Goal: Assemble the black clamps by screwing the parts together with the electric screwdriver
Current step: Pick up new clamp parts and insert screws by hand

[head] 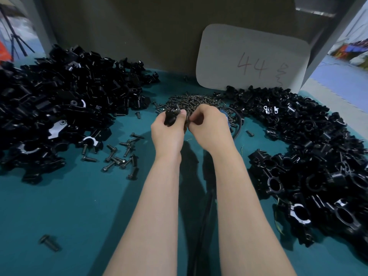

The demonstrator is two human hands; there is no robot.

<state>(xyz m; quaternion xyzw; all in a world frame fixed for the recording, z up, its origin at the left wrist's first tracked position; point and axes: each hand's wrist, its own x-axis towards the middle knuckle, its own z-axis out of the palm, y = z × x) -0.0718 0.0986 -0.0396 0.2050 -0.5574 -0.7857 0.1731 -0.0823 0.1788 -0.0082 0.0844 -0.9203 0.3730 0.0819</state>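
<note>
Your left hand (167, 129) is raised just above the desk (79, 206), its fingers (182, 113) curled round a black clamp part (170, 116) that sticks up out of the grip. Your right hand (208, 126) sits just beside it, almost touching. Its fingers are bent, with thumb and forefinger drawn together at the near edge of the screw pile (191, 101). Whether they pinch a screw there is too small to tell.

The screw pile lies just beyond both hands, in front of a grey card marked "44" (253, 58) that leans against the back wall. A big heap of black clamp parts (59, 96) fills the left side of the desk, and a second heap of clamps (310, 152) curves down the right side.

Loose screws (121, 156) are scattered between the left heap and your left forearm, and a single screw (49, 243) lies well apart, near the lower left. A black cable (203, 226) runs along the desk between your forearms. Something blue (227, 116) shows behind your right hand, mostly hidden.
</note>
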